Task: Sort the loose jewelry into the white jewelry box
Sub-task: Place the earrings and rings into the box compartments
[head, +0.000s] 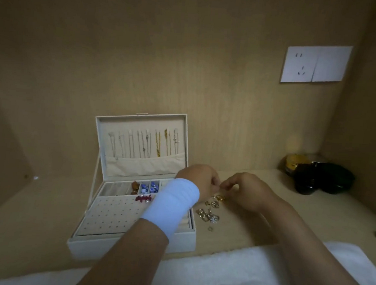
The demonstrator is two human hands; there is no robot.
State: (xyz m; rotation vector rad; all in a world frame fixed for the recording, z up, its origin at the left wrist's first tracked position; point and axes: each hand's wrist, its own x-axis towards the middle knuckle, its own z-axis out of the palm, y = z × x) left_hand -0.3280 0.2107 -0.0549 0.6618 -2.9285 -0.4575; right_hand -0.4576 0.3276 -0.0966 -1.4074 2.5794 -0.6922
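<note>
Beige desktop (331,212) bears the open white jewelry box (85,246) (necklaces (143,144) in lid, beads (149,187) in compartments); left hand (199,182) and right hand (247,191) meet fingertips over loose jewelry (210,211), grip unclear.

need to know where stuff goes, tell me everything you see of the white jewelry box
The white jewelry box sits open on the wooden shelf, lid upright. Chains hang in a row inside the lid above a pocket. Its base holds small compartments, some with blue beads, a dotted earring panel and a red piece. A forearm crosses over its right side.
</note>
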